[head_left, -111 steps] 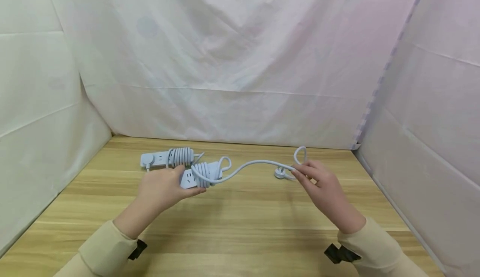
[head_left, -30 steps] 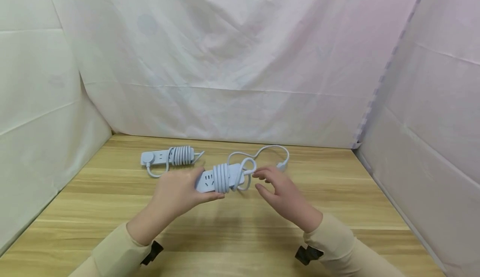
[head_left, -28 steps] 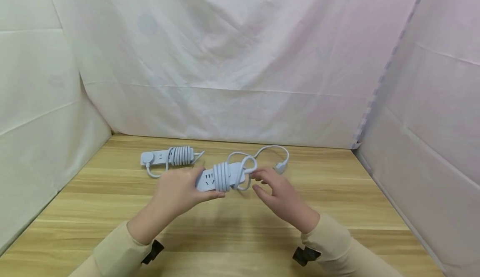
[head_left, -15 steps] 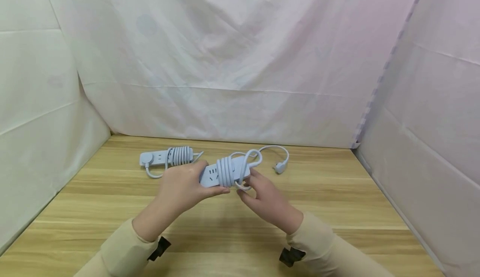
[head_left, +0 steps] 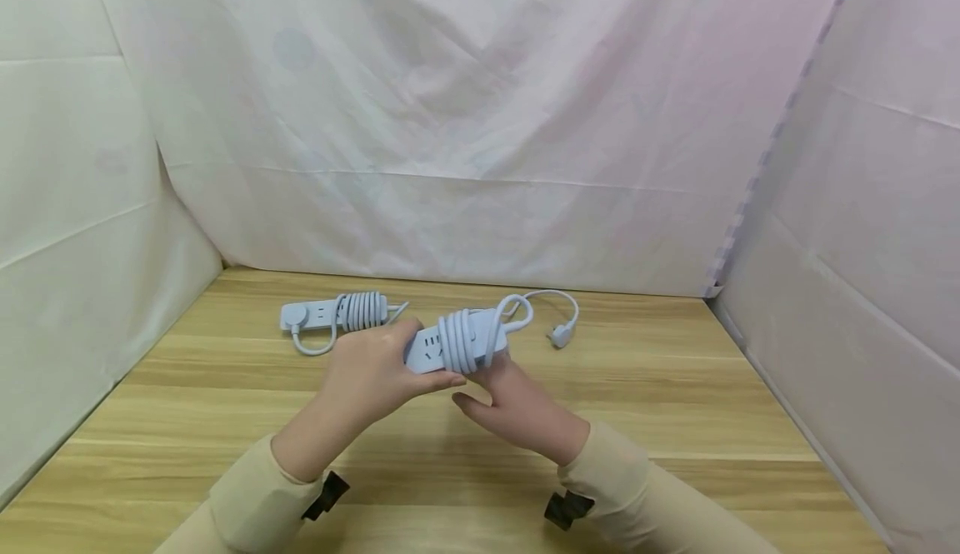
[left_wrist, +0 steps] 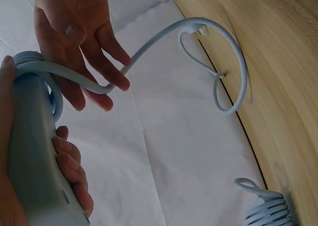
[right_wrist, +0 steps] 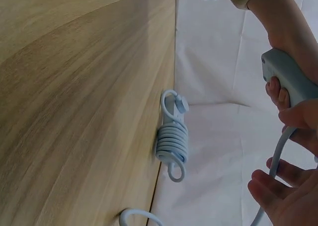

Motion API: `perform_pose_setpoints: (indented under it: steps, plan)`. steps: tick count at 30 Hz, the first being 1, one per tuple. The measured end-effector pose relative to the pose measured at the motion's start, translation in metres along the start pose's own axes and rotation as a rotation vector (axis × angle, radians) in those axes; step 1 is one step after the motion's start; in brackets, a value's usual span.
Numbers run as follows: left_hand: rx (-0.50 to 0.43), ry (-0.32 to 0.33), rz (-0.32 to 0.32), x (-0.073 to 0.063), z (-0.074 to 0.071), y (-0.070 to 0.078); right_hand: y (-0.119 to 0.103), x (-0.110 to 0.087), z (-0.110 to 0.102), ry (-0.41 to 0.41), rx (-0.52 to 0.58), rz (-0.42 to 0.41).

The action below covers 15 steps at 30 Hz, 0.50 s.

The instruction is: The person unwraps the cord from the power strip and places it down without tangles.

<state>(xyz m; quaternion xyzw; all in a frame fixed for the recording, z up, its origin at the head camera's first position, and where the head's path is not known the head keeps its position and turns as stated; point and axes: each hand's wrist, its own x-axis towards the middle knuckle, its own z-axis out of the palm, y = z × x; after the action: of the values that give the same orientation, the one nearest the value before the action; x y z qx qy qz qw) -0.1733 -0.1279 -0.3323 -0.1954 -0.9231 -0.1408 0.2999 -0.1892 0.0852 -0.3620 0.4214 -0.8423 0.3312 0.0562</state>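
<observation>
My left hand [head_left: 366, 377] grips the socket end of a white power strip [head_left: 425, 356], thumb along the near side and fingers along the far side. Its cord [head_left: 457, 342] is wound several times around the body, with a loop standing at the strip's right end. Under that end reaches my right hand [head_left: 519, 411], its fingertips hidden by the strip in the head view. In the left wrist view the right hand's fingers [left_wrist: 94, 52] are spread and loosely bent, with the cord lying across them. The loose tail ends in a plug [head_left: 561, 336] on the table.
A second power strip [head_left: 318, 316], its cord wound and its plug [head_left: 297, 316] seated in a socket, lies at the back left of the wooden table [head_left: 675, 387]. White cloth [head_left: 480, 121] hangs behind and along both sides.
The right hand pinched the outstretched cord, then came left and let it hang; now it reaches under the strip. The left hand has carried the strip rightward. The plug has settled further back.
</observation>
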Motion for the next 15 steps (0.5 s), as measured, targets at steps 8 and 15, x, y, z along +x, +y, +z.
perform_pose_setpoints:
  steps: [8, 15]
  plan:
    - [-0.008, -0.009, 0.012, 0.001, 0.002, 0.0, 0.003, -0.003, 0.001, -0.026, -0.053, -0.061]
    - [0.015, 0.014, 0.026, -0.001, 0.004, -0.008, 0.005, -0.012, -0.003, -0.02, -0.071, -0.111]
